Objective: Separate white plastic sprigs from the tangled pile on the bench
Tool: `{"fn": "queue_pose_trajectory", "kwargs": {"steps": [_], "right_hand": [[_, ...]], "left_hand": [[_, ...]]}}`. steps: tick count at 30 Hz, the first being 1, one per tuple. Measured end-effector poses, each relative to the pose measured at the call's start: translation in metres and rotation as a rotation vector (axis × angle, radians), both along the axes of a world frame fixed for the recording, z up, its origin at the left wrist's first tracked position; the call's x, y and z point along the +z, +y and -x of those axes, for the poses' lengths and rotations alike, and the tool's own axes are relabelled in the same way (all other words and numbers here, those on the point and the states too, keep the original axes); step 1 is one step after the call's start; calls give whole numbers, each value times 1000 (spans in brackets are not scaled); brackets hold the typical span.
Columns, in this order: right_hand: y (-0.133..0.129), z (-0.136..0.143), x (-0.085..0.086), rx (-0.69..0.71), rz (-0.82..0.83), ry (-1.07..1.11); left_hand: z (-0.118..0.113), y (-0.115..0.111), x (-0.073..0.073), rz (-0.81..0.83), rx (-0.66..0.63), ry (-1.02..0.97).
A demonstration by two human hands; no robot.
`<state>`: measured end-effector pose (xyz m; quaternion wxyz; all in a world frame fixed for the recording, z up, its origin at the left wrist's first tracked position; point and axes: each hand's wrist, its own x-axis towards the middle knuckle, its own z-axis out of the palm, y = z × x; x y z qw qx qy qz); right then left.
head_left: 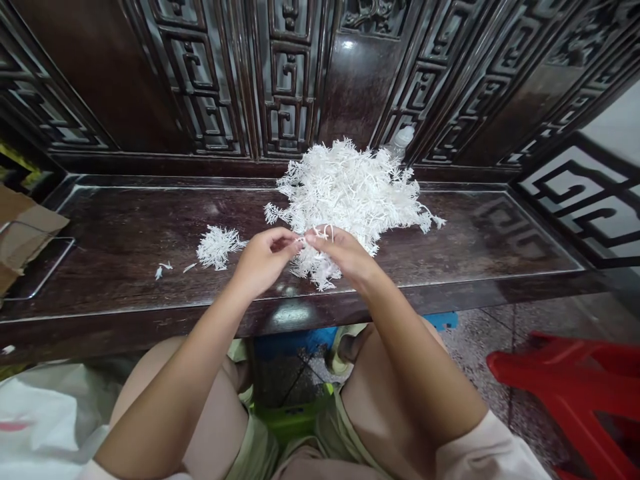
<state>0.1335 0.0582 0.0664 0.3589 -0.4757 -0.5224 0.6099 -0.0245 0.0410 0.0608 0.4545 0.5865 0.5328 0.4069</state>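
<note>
My left hand [270,257] and my right hand [343,253] meet at the near edge of a big heap of white frilly plastic sprigs [350,187]. Thumb and fingers of both are pinched together on a thin white plastic strand [327,231], whose curled end sticks up by the right fingers. Part of the strand is hidden by the fingertips. Left of my left hand lies a smaller bunch of the same white sprigs [219,247]. A few tiny white scraps [159,272] lie farther left on the dark wooden bench.
The dark wooden bench [125,220] has a carved lattice back [287,73]. A clear bottle with a white cap [404,137] stands behind the heap. Cardboard [25,233] is at the left, a white bag [45,413] at lower left. A red plastic stool [575,387] stands at right.
</note>
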Motion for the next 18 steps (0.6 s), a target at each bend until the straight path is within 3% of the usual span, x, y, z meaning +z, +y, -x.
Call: {"fn": "queue_pose_trajectory", "kwargs": {"steps": [3,10,14,18], "right_hand": [[-1,0,2,74,-49,-24],[-1,0,-7,64,-115,-152],[-3,2,-6,107,-96,-80],[-3,2,-2,147,-45,-89]], "left_hand": [[0,-4,6,-45,-21,162],[3,-5,10,-161,21,315],[4,-4,10,-198,54,332],[4,-5,14,-247,-11,351]]}}
